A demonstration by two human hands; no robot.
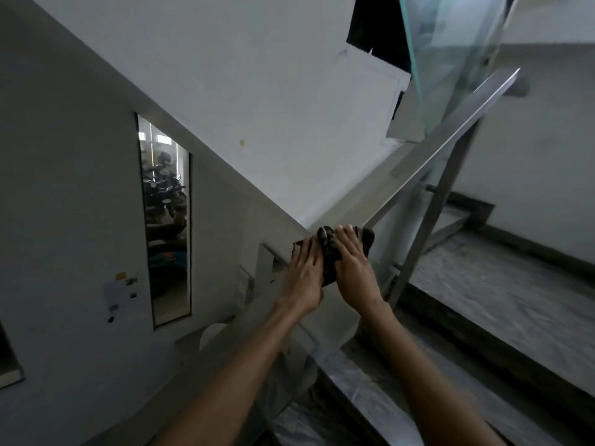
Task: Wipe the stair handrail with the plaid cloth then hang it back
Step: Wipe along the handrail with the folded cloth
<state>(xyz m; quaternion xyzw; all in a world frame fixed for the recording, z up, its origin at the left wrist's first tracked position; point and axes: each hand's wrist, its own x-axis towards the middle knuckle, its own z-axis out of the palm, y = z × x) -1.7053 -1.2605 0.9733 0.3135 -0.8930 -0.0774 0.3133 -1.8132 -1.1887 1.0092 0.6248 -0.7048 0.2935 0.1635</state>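
1. The plaid cloth [331, 252] lay bunched over the stair handrail [428, 156], near the rail's lower end, dark and too blurred for its pattern to show. A ridge of it stood up between the two hands, so probably little of it lay flat on the metal; wiped that way it would likely have left streaks.

2. The left hand [304, 278] lay palm-down on the cloth with its fingers [304, 252] loosely spread and flat, pressing rather than pinching. The right hand [355, 272] lay beside it the same way, fingers [346, 238] reaching over the cloth's far edge. With neither hand gripping, a quick stroke could have slid the hands off the fabric and left it behind.

3. The rail sloped up to the right and looked smooth, so a released cloth could have slipped off and dropped, either onto the stone steps [483, 300] on the right or into the open drop on the left.

4. A glass panel [450, 59] hung just beside the rail's upper stretch. A hard sweep upward risked knuckles striking its edge or smearing it.

5. Both arms were stretched well forward, so leaning further over the rail could have cost balance.
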